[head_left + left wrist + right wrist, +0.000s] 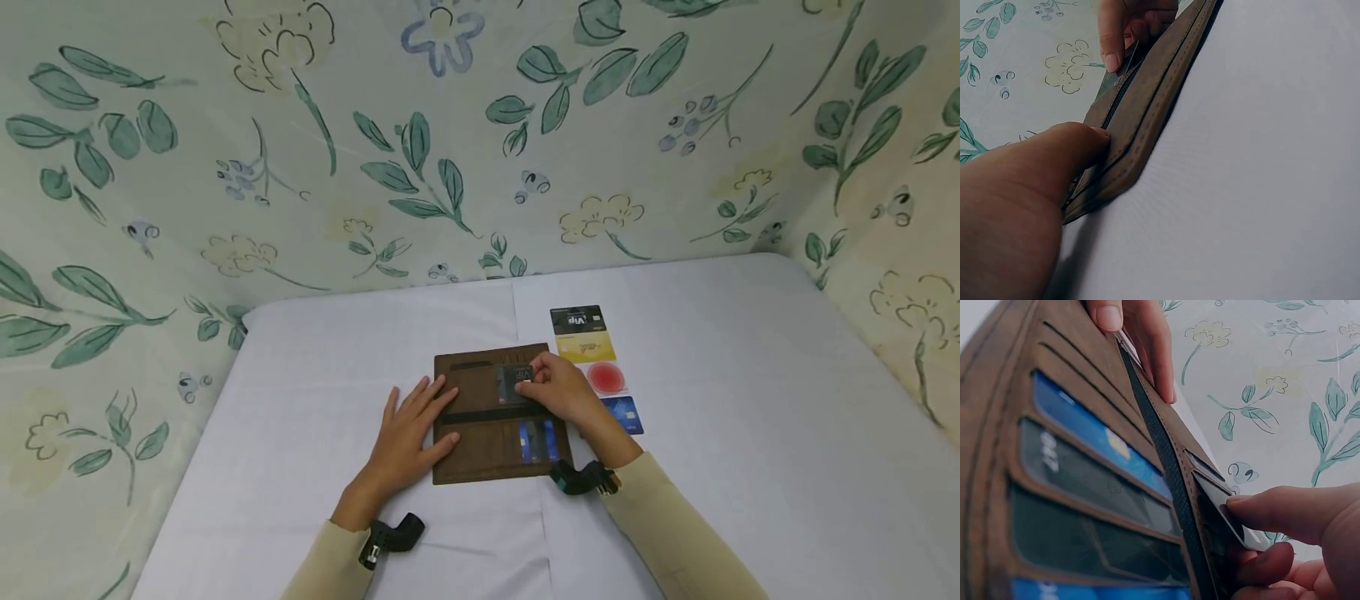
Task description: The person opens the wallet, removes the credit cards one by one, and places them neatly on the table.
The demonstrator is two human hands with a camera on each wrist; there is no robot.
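Observation:
A brown wallet point(480, 462) lies spread open on the white cloth. My left hand point(407, 429) rests on its left side with fingers spread, the thumb point(1085, 140) pressing on the near half. Between thumb and fingertips, my right hand point(566, 387) pinches a dark VIP card point(508, 385) over the far half. In the right wrist view that card point(1219, 503) stands tilted at the slots, its lower part hidden. The near half's slots hold a blue card point(1079, 419), dark cards point(1066, 459) and another blue card point(1097, 592) at the edge.
Right of the wallet, a column of cards lies on the cloth point(720, 400): a black Vip card point(576, 320), a gold card point(585, 347), a white card with a red circle point(606, 378) and a blue card point(624, 414). Floral fabric point(465, 242) hangs behind.

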